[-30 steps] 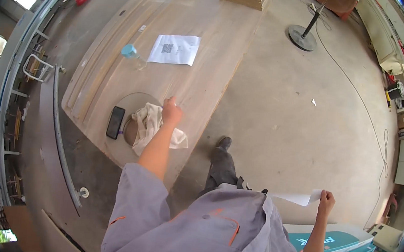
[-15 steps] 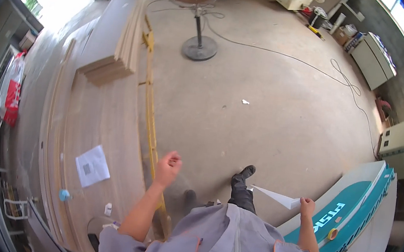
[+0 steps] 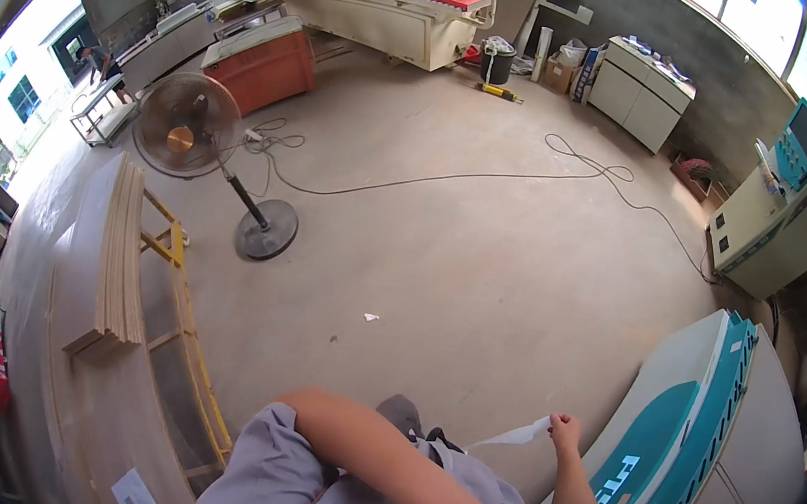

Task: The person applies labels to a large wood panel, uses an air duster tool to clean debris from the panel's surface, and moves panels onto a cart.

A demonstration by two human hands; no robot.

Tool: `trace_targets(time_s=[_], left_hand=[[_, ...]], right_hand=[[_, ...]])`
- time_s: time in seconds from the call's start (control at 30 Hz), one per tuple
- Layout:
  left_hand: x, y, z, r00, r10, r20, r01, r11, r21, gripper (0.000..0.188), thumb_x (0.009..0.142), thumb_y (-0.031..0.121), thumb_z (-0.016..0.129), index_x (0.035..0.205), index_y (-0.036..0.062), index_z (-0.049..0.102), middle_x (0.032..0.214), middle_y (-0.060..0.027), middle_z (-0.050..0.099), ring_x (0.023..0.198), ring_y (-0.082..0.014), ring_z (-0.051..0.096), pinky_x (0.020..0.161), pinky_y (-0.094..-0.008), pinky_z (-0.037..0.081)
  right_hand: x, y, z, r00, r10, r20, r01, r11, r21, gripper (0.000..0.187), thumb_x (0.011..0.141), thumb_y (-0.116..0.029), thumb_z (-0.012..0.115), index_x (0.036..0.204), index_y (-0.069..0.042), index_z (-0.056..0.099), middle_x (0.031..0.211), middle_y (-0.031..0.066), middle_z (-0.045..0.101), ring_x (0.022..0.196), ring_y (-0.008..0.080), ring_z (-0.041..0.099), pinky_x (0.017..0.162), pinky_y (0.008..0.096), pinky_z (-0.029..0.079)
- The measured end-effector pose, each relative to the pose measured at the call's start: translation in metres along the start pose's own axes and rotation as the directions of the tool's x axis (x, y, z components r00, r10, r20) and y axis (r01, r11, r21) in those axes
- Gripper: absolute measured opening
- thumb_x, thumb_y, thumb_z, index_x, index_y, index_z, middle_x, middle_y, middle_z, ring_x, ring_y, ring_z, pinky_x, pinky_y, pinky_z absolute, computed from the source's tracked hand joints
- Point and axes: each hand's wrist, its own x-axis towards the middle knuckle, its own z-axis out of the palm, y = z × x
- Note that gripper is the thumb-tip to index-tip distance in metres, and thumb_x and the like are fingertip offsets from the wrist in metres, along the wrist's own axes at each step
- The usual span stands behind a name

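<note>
Right hand (image 3: 562,434) pinches a thin white sheet of paper (image 3: 512,437) at its near corner, held out over the grey concrete floor (image 3: 483,262) beside the teal-and-white machine (image 3: 683,437): light, limp, tearable, best gripped by an edge; left hand hidden, state unknowable.
</note>
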Motion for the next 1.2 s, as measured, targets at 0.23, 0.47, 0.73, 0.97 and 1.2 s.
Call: trace_targets(time_s=[0.23, 0.47, 0.73, 0.97, 1.2], left_hand=[[0.023, -0.077, -0.207, 0.990, 0.112, 0.086, -0.092, 0.973, -0.210, 0.020, 0.085, 0.013, 0.062, 0.099, 0.0001, 0.059, 0.093, -0.0149, 0.059, 0.084, -0.0309, 0.056, 0.073, -0.0409, 0.046], [0.080, -0.106, -0.429, 0.978, 0.150, 0.142, -0.090, 0.929, -0.360, 0.021, 0.085, 0.016, 0.062, 0.097, 0.0003, 0.059, 0.091, -0.0151, 0.059, 0.081, -0.0316, 0.055, 0.071, -0.0413, 0.045], [0.128, -0.180, -0.690, 0.970, 0.076, 0.230, 0.042, 0.883, -0.467, 0.022, 0.085, 0.020, 0.062, 0.095, 0.0004, 0.058, 0.088, -0.0154, 0.058, 0.078, -0.0323, 0.054, 0.069, -0.0419, 0.044], [0.170, -0.210, -0.940, 0.987, -0.017, 0.157, 0.078, 0.917, -0.392, 0.024, 0.085, 0.023, 0.062, 0.093, 0.0005, 0.058, 0.086, -0.0156, 0.057, 0.076, -0.0329, 0.053, 0.067, -0.0423, 0.044], [0.163, -0.217, -1.173, 0.992, 0.108, 0.063, -0.079, 0.931, -0.356, 0.026, 0.085, 0.026, 0.062, 0.091, 0.0006, 0.058, 0.083, -0.0158, 0.057, 0.073, -0.0336, 0.053, 0.065, -0.0428, 0.043]], right_hand=[[0.156, -0.052, -0.071, 0.989, 0.102, -0.106, -0.105, 0.994, -0.020, 0.019, 0.083, -0.016, 0.065, 0.081, 0.003, 0.066, 0.068, 0.0101, 0.065, 0.054, 0.0182, 0.065, 0.045, 0.0286, 0.050], [0.292, -0.117, -0.153, 0.945, 0.215, -0.245, -0.192, 0.975, 0.115, 0.019, 0.084, -0.017, 0.065, 0.083, 0.001, 0.067, 0.069, 0.0097, 0.065, 0.056, 0.0170, 0.065, 0.047, 0.0293, 0.051], [0.516, -0.197, -0.183, 0.899, 0.256, -0.356, -0.138, 0.936, 0.324, 0.019, 0.082, -0.017, 0.066, 0.080, 0.002, 0.067, 0.068, 0.0087, 0.065, 0.057, 0.0165, 0.064, 0.050, 0.0281, 0.051], [0.823, -0.361, -0.215, 0.963, 0.086, -0.256, -0.024, 0.972, 0.235, 0.024, 0.080, -0.020, 0.065, 0.077, 0.003, 0.068, 0.065, 0.0086, 0.066, 0.063, 0.0154, 0.066, 0.061, 0.0292, 0.052], [1.078, -0.615, -0.251, 0.959, -0.232, -0.162, 0.242, 0.969, 0.046, 0.027, 0.079, -0.023, 0.066, 0.085, 0.003, 0.070, 0.069, 0.0109, 0.069, 0.064, 0.0139, 0.066, 0.062, 0.0283, 0.051]])
